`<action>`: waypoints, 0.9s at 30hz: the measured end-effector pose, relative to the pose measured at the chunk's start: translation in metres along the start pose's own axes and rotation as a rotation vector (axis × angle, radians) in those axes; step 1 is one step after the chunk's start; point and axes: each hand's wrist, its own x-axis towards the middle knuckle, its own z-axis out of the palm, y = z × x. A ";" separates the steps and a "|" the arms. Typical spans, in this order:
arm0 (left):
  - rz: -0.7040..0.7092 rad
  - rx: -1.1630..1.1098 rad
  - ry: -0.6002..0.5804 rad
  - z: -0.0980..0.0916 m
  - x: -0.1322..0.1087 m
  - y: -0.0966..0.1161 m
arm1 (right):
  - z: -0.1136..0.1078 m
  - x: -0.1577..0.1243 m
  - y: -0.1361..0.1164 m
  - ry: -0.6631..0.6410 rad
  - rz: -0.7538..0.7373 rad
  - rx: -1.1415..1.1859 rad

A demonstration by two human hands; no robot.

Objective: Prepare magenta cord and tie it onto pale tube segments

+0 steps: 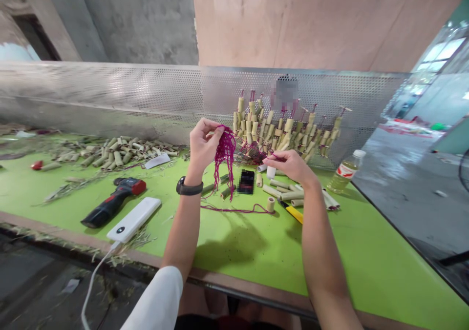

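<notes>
My left hand [205, 140] is raised above the green table, closed on a bundle of magenta string [224, 149] whose loose strands dangle below. To its right, my right hand [289, 165] pinches a thin piece of the same magenta string between thumb and fingers. One strand seems to run between the two hands. Beneath them, a short bamboo tube [270, 205] stands on the table with a magenta cord lying out to its left. Beside it is a yellow and black cutter [291, 212], partly hidden by my right forearm. Several cut bamboo pieces [289, 193] lie near the right wrist.
Strung bamboo tubes [286, 130] hang on a perforated metal panel [157, 88] at the back. Left lie a bamboo pile [117, 152], a cordless drill [115, 200] and a white power bank [135, 218] with a cable. A bottle of yellowish liquid [344, 174] stands right.
</notes>
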 end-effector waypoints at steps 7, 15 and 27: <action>0.008 -0.005 0.028 -0.006 0.001 0.000 | -0.002 -0.001 0.002 0.044 -0.040 0.210; 0.023 -0.015 0.031 -0.004 0.001 0.001 | 0.008 0.020 0.003 0.583 -0.151 0.684; -0.029 -0.043 -0.206 0.012 -0.008 0.009 | -0.028 0.012 0.030 1.281 -0.211 0.626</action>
